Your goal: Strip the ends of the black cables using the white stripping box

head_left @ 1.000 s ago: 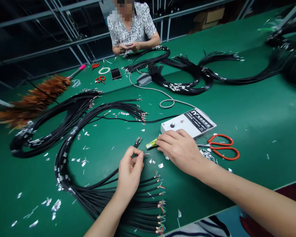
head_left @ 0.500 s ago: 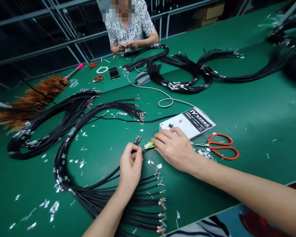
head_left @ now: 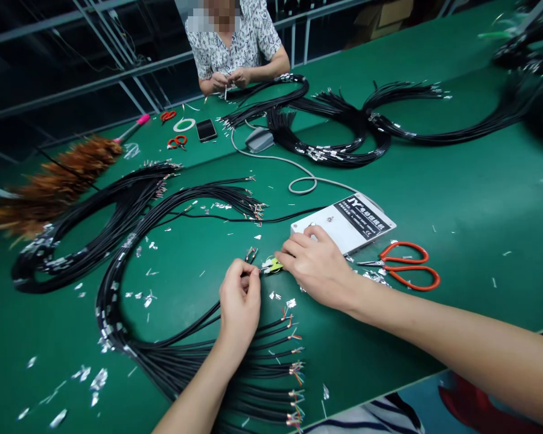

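Near the middle, my left hand (head_left: pixel 241 295) pinches the end of a black cable, with several stripped wire ends showing just above its fingers. My right hand (head_left: pixel 317 265) has its fingers closed at a small yellow-green piece (head_left: pixel 275 264) with a whitish tip, at the front of a white box (head_left: pixel 344 232) with a black label. That tip points at the cable end in my left hand; whether they touch is too small to tell. A fanned bundle of black cables (head_left: pixel 185 355) with bared coloured wires lies under my left forearm.
Orange-handled scissors (head_left: pixel 409 265) lie right of the box. Coiled cable bundles (head_left: pixel 49 265) are at left, others (head_left: pixel 344 154) at the back. A person (head_left: pixel 235 48) sits across the table, hands together. A phone (head_left: pixel 206 130), tape roll (head_left: pixel 184 125) and brown duster (head_left: pixel 67 175) stand far left. Foil scraps are scattered.
The view has shifted slightly. My right hand has moved a little left and shows more of the yellow-green piece. My left hand keeps its pinch on the cable.
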The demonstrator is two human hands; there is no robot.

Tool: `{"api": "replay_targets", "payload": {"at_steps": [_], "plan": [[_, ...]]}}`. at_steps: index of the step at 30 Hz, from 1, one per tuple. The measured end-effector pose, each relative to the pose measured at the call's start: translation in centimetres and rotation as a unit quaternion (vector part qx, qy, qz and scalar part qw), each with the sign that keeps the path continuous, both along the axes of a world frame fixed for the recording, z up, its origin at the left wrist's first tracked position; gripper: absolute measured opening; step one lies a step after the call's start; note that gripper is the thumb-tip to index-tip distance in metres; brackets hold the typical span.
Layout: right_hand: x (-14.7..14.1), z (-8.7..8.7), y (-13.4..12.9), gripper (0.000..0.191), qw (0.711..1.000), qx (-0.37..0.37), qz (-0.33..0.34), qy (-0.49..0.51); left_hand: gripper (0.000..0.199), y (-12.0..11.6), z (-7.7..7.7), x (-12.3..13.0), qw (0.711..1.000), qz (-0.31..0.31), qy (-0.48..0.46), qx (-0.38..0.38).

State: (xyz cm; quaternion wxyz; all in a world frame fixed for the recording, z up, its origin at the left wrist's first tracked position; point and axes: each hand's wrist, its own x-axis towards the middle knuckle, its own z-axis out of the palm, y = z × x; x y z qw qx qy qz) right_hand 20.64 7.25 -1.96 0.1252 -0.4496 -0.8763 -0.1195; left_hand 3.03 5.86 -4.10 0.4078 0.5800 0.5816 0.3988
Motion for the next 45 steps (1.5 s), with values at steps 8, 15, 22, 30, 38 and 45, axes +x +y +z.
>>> {"api": "replay_targets", "payload": {"at_steps": [8,15,22,30,38,45], "plan": [[-0.8,0.3,-0.2,0.012,0.999,-0.033,-0.033,-0.002,0.018,0.0,0.0,0.1,1.0,0.002,0.009,0.017],[2.2,1.5,-2.4,0.016,0.984,0.033,-0.047,0.168,0.017,-0.1,-0.1,0.0,1.0,0.002,0.001,0.016],[5.3,-0.4,-5.7,0.015,0.959,0.067,-0.083,0.262,0.018,0.0,-0.3,-0.1,1.0,0.001,-0.003,0.008],[5.4,-1.5,-5.8,0.016,0.964,0.097,-0.095,0.228,0.021,-0.8,0.1,-0.9,1.0,0.01,-0.013,-0.024],[4.0,-0.3,-6.8,0.018,0.951,0.06,-0.037,0.3,0.02,-3.7,1.2,-1.6,0.995,-0.036,-0.051,-0.078],[0.4,-0.7,-8.0,0.02,0.899,-0.166,0.038,0.404,0.02,-8.2,2.4,-2.8,0.962,-0.236,0.136,-0.006]]}}
